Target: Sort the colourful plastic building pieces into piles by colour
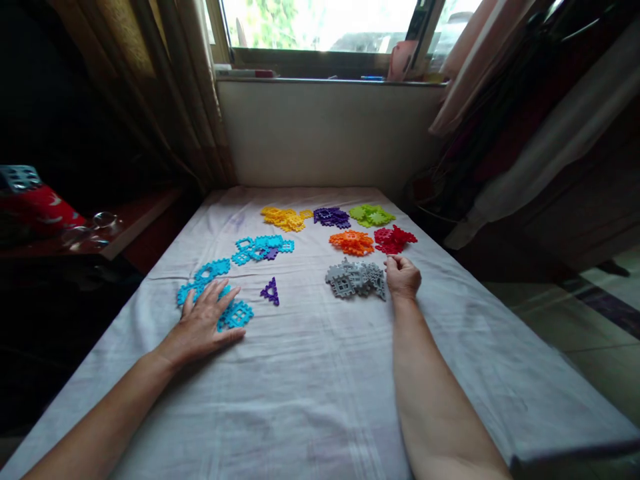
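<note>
My left hand (207, 319) lies with its fingers spread over blue plastic interlocking pieces (236, 315) at the left of the bed-like surface, covering part of them. To its right lies a single purple triangular piece (271, 291). My right hand (403, 275) is closed in a pinch at the right edge of the grey pile of pieces (350, 279); what its fingertips hold, if anything, is too small to make out. Just beyond that hand is the red pile (395, 239), with the orange pile (351, 243) to its left.
Farther back lie yellow (285, 218), dark purple (331, 217) and lime green (371, 215) piles. More blue pieces (260, 248) have a purple piece among them. A white cloth (310, 393) covers the surface. At left, glasses (90, 230) sit on a wooden ledge.
</note>
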A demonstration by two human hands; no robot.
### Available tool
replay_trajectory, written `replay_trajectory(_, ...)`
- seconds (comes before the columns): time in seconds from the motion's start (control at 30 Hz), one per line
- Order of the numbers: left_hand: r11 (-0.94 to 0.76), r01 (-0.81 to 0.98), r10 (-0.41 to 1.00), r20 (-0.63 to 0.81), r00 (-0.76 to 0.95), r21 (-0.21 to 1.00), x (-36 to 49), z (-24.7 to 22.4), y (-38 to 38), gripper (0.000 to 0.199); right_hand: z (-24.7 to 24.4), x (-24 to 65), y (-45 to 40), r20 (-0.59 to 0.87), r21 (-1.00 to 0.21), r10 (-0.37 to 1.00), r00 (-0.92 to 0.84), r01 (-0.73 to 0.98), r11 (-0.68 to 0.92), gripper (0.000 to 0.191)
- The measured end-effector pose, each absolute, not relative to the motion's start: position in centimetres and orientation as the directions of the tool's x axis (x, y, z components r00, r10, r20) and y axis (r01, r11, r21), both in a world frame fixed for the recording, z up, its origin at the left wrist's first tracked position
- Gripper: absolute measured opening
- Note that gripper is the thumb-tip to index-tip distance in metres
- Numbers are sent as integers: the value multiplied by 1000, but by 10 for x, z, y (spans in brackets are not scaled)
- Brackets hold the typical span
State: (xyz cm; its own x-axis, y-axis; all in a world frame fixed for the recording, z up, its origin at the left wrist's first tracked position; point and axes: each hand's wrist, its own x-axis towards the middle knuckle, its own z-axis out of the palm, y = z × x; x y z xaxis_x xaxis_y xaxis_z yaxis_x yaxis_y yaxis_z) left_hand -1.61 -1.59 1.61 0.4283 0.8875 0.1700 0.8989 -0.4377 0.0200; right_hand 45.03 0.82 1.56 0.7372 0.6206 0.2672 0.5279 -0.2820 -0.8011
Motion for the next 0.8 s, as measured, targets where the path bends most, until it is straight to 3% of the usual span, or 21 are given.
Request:
replay_trajectory(0.1,-406,913,898,203,390,43,-19,8,-13,71,39,426,1,359,-717,647,672,643,-270,36)
replay_trajectory(0.17,-395,916,899,235,370,71,-13,5,-3,66,52,398,-2,429,-667,706,564,725,-174,33)
replay_trajectory(0.23,-393,915,896,263,359,90,-3,4,11,63,59,361,-4,484,-570,809,335,822,1,32)
replay_trajectory(0.33,-381,918,890,315,331,113,11,5,33,59,58,300,-6,336,-464,941,-47,861,208,28)
replay_trajectory(0.43,-382,910,861,420,287,161,16,5,47,52,52,253,-10,170,-345,954,-246,892,291,41)
replay_trajectory(0.53,-391,888,816,538,214,240,7,5,53,49,51,232,-11,66,-240,943,-326,912,332,34)
replay_trajectory(0.63,-385,872,761,639,116,301,-13,6,57,52,60,235,-6,-5,-218,933,-360,911,350,27)
replay_trajectory(0.73,-356,868,725,688,24,345,-37,10,61,52,75,259,16,38,-266,951,-308,914,306,30)
replay_trajectory(0.8,-290,871,733,677,-64,396,-51,11,64,49,85,282,39,116,-300,978,-172,933,200,30)
